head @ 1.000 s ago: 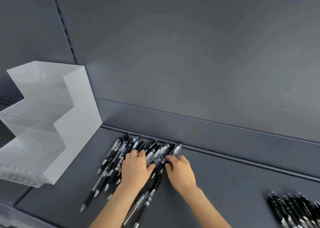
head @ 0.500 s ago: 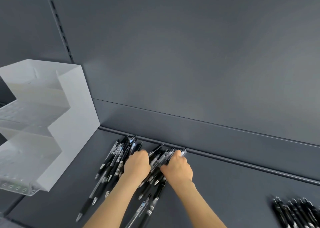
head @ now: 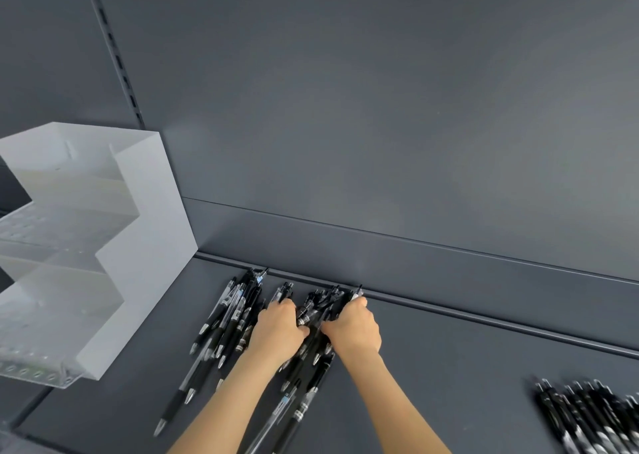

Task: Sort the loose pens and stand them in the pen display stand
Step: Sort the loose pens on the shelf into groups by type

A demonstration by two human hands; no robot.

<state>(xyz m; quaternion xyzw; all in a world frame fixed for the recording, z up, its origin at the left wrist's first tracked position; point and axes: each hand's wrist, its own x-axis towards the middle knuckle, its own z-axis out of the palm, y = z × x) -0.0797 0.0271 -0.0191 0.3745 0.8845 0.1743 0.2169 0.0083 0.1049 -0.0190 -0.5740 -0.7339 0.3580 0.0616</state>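
Several loose black pens (head: 228, 319) lie in a heap on the dark grey shelf (head: 449, 367), tips pointing toward me. My left hand (head: 276, 332) and my right hand (head: 356, 329) sit side by side on the heap, fingers curled around a bunch of pens (head: 318, 310) squeezed between them. A clear, stepped pen display stand (head: 114, 280) with rows of holes stands at the left, apart from both hands, and no pens show in it.
A second pile of black pens (head: 587, 415) lies at the bottom right of the shelf. The shelf's grey back panel (head: 380, 125) rises right behind the heap. The shelf's front edge runs along the bottom left.
Both hands have drawn closer together, bunching the middle pens into a tighter bundle. Their fingers have curled around the bundle. The view has shifted slightly.
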